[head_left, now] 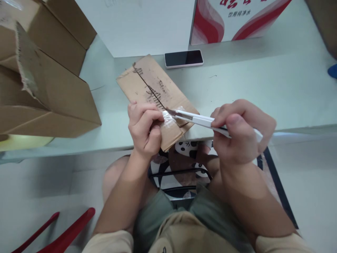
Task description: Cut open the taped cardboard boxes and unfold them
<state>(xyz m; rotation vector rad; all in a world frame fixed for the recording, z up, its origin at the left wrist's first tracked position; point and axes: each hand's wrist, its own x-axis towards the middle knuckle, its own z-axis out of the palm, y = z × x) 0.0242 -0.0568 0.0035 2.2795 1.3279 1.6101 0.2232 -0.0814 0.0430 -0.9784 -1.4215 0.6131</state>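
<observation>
A flattened cardboard box [171, 82] lies slantwise on the table, its near corner jutting past the front edge. Dark printed marks and a long seam run along its top face. My left hand [145, 128] is closed on the box's left near side, fingers curled over the cardboard. Clear tape [170, 119] crosses the seam beside those fingers. In my right hand [240, 131] is a white utility knife [201, 120], gripped between thumb and fingers. Its blade points left, with the tip at the seam by the tape.
Behind the flattened box a phone [183, 58] lies face up. A white panel [147, 28] and a red-and-white carton [237, 21] stand at the back. Open cardboard boxes [60, 88] fill the table's left end. Red legs [71, 228] show on the floor, lower left.
</observation>
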